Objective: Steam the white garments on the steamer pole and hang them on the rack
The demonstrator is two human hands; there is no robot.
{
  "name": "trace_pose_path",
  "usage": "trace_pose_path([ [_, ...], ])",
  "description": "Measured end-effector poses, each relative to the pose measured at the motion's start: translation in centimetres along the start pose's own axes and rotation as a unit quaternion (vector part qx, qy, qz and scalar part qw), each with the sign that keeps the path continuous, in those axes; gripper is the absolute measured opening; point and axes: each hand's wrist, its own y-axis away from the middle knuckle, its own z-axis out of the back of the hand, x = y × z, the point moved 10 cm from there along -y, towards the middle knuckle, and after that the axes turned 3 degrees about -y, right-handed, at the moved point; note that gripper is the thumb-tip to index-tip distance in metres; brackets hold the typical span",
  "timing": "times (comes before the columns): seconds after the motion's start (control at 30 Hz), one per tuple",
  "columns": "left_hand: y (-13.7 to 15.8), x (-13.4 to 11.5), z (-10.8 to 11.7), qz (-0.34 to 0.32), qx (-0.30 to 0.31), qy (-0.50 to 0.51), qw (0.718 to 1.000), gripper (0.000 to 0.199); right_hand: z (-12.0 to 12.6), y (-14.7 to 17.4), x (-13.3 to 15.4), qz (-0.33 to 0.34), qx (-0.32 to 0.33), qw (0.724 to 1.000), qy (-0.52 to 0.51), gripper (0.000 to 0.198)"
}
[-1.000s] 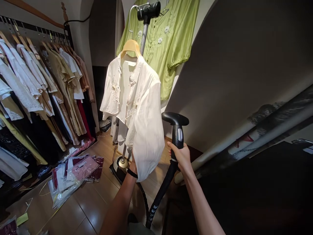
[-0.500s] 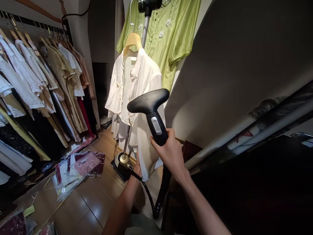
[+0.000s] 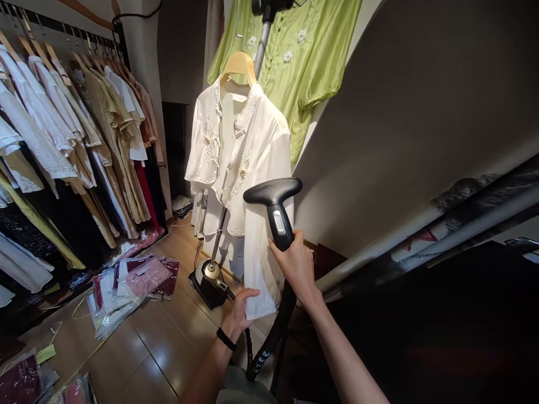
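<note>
The white blouse [image 3: 267,123] hangs from a wooden hanger [image 3: 239,63] in the middle of the scene, its right-hand sleeve [image 3: 261,255] reaching down toward the near side. The left hand [image 3: 238,312] grips the sleeve's lower left edge, thumb in front; the other fingers are mostly hidden. The right hand [image 3: 295,262] has its fingers wrapped around the handle of a black steamer [image 3: 273,193], covering the lower grip. The steamer's head hides part of the sleeve; its far face is out of sight, so whether it touches the cloth cannot be told.

Behind, the white blouse covers part of a green blouse [image 3: 322,67], whose top is cut off, as is the top of the metal pole [image 3: 263,50]. The hose [image 3: 281,320] runs down partly behind the right arm. At near left, plastic packets [image 3: 21,379] are cropped by the edge. The near right is too dark to make out.
</note>
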Motion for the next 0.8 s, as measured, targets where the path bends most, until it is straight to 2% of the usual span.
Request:
trace_pose_path([
  [0.1,0.3,1.0,-1.4,0.023,0.045,0.056,0.997,0.033,-0.6,-0.1,-0.3,-0.003,0.013,1.000,0.024,0.041],
  [0.27,0.4,1.6,-1.6,0.012,0.055,0.114,0.992,0.049,-1.4,0.0,-0.7,-0.021,0.040,0.998,0.042,0.041],
  [0.47,1.3,0.0,-2.4,-0.022,0.091,0.119,0.989,0.058,-2.7,0.8,-2.0,-0.051,0.074,0.994,0.059,0.039],
  [0.6,1.8,-1.2,-2.7,-0.048,0.088,0.112,0.989,0.062,-3.6,2.5,-3.4,-0.082,0.112,0.989,0.059,0.038],
  [0.8,0.0,0.1,-2.2,-0.044,0.076,0.132,0.987,0.064,-4.1,6.4,-6.1,-0.127,0.169,0.975,0.068,0.033],
])
